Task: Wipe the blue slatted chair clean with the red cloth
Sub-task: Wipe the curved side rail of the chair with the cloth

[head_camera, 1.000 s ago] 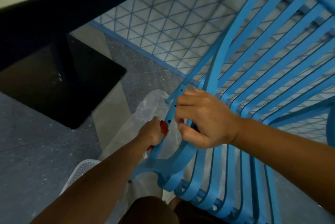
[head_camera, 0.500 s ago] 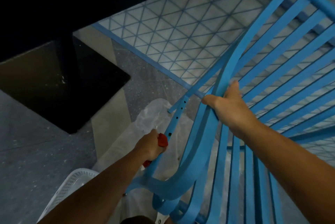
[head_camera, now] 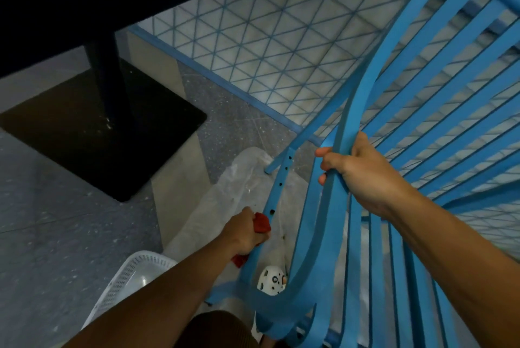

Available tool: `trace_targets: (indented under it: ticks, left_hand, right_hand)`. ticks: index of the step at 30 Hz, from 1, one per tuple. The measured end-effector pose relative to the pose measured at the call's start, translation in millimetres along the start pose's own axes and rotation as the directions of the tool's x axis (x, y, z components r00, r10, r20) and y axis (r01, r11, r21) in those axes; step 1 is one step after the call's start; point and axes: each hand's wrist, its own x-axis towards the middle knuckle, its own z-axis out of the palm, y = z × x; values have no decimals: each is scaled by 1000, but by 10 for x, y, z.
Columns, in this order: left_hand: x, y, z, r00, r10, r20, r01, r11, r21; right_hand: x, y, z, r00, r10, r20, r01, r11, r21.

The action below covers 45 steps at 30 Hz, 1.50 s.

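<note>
Grey floor (head_camera: 56,235) lies below; your right hand (head_camera: 363,176) grips the chair (head_camera: 422,122) to steady it, while your left hand (head_camera: 244,232) clamps the cloth (head_camera: 261,222) against its leg (holes visible).

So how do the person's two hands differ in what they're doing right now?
The left hand grips the crumpled red cloth against the blue perforated chair bar, low in view. The right hand holds no cloth; its fingers curl round a curved blue slat higher up. Both grip the blue slatted chair.
</note>
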Motion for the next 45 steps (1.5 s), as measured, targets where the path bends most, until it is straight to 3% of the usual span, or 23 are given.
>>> trace_targets:
  ticks: [4, 8, 12, 20, 26, 33, 37, 45]
  left_hand:
    - [-158, -22, -1, 998, 40, 51, -38, 999, -29]
    - [-307, -96, -211, 985, -21, 171, 38, 994, -98]
    - [-361, -305, -168, 960, -61, 274, 53, 998, 38]
    - [-230, -99, 2, 996, 20, 88, -23, 999, 37]
    - [92, 249, -78, 998, 52, -34, -55, 996, -66]
    - [-16, 125, -98, 999, -12, 38, 17, 992, -122]
    - [-187, -128, -4, 996, -38, 77, 42, 998, -47]
    - [-112, -100, 82, 999, -19, -28, 17, 996, -85]
  right_hand:
    - [-8, 70, 48, 999, 14, -38, -10, 996, 87]
    - [50, 143, 163, 974, -18, -226, 37, 996, 81]
    - [75, 187, 174, 961, -50, -273, 76, 993, 85]
    - [63, 183, 199, 949, -60, -310, 89, 993, 82]
    - [40, 164, 197, 953, -56, -298, 82, 994, 76]
    - [20, 148, 186, 954, -59, -294, 74, 997, 39]
    - [5, 129, 200, 953, -58, -297, 79, 995, 59]
    - [17, 156, 206, 951, -58, -305, 93, 991, 99]
